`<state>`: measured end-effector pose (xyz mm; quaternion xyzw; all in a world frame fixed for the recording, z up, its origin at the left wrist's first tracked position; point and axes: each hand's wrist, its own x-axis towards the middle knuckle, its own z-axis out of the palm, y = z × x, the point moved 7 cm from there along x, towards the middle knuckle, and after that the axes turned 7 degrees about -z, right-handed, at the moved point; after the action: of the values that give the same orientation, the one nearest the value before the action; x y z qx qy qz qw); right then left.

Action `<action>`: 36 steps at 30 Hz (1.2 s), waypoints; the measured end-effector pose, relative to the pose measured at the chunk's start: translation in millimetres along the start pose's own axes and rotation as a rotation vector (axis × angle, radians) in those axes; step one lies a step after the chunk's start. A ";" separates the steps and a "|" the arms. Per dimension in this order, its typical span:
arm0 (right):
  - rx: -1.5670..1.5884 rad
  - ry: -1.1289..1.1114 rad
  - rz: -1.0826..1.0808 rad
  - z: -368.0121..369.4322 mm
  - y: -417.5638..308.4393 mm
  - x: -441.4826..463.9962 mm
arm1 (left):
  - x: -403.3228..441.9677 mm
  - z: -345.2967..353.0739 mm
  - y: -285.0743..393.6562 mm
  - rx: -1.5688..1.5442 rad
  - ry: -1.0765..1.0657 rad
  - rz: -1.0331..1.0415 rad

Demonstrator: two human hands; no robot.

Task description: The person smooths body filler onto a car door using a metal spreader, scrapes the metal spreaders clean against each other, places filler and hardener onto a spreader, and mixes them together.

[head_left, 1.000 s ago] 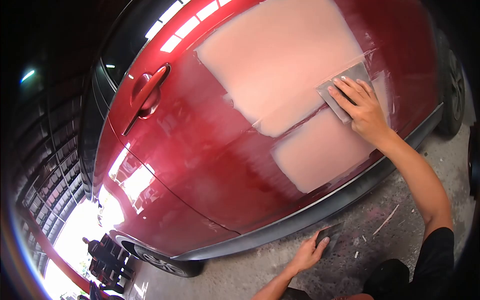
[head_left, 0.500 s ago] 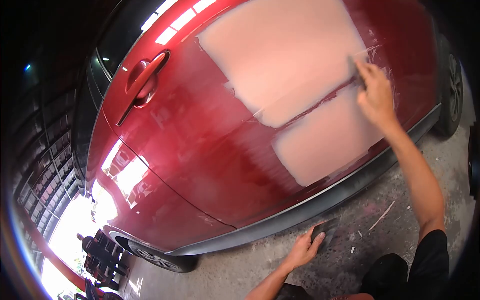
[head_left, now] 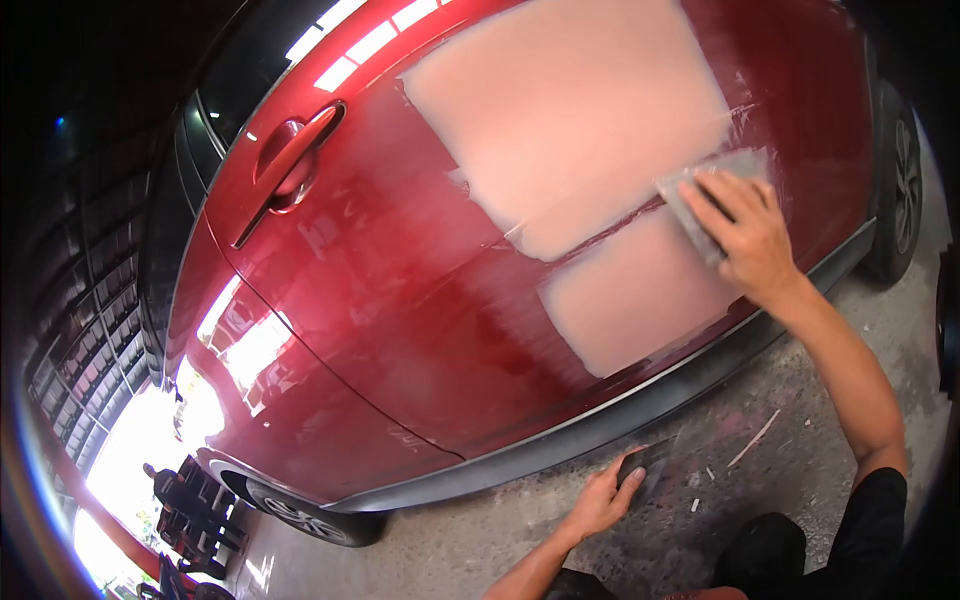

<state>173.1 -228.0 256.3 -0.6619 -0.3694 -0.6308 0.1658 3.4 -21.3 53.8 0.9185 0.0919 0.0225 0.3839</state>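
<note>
My right hand (head_left: 745, 235) grips a flat grey putty spreader (head_left: 690, 215), its fingers laid over the top face. The spreader is against or just over the red car door (head_left: 420, 300), across the right end of the dark strip between two pinkish filler patches. The large upper filler patch (head_left: 570, 120) lies above it and the smaller lower filler patch (head_left: 630, 300) below, partly covered by my hand. Low beside the sill, my left hand (head_left: 602, 500) is closed on a thin dark putty knife (head_left: 655, 462), thumb on top; its blade blends into the floor.
The door handle (head_left: 290, 165) sticks out at upper left. A dark sill (head_left: 560, 450) runs under the door between the front wheel (head_left: 310, 515) and the rear wheel (head_left: 905, 185). Small scraps and a pale strip (head_left: 755, 438) lie on the concrete floor. A dark-clothed person (head_left: 175, 490) is far off at lower left.
My right hand has moved down a little and turned the spreader, so its flat face now shows instead of its edge. My left hand stays nearly in place.
</note>
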 end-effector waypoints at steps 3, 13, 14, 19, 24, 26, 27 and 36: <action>-0.031 0.008 -0.065 10.9 19.3 9.7 | -1.3 -0.9 3.1 0.026 -0.005 -0.019; 0.098 0.011 0.011 34.7 7.8 -6.5 | 3.7 -3.5 -8.9 -0.002 0.014 -0.023; 0.090 0.002 0.009 27.7 7.6 -9.8 | 2.0 -2.2 -7.8 -0.009 0.005 -0.019; 0.140 0.150 0.303 8.4 70.4 -13.9 | -3.3 -5.3 11.3 -0.038 0.001 0.007; 0.239 0.134 0.671 32.2 106.8 -1.9 | -1.9 -9.7 2.8 -0.066 0.050 0.049; 0.203 0.138 0.561 32.8 66.8 11.0 | -1.6 -11.5 4.8 -0.093 0.053 0.040; 0.218 0.135 0.501 34.1 44.2 15.8 | -1.3 -12.3 5.8 -0.080 0.036 0.021; 0.135 -0.001 0.071 42.1 -39.0 6.5 | 5.4 -8.1 -5.1 -0.159 0.009 0.048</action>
<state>175.5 -171.1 246.7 -0.6621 -0.3874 -0.5980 0.2322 7.0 -11.1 55.7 0.8869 0.0696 0.0429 0.4547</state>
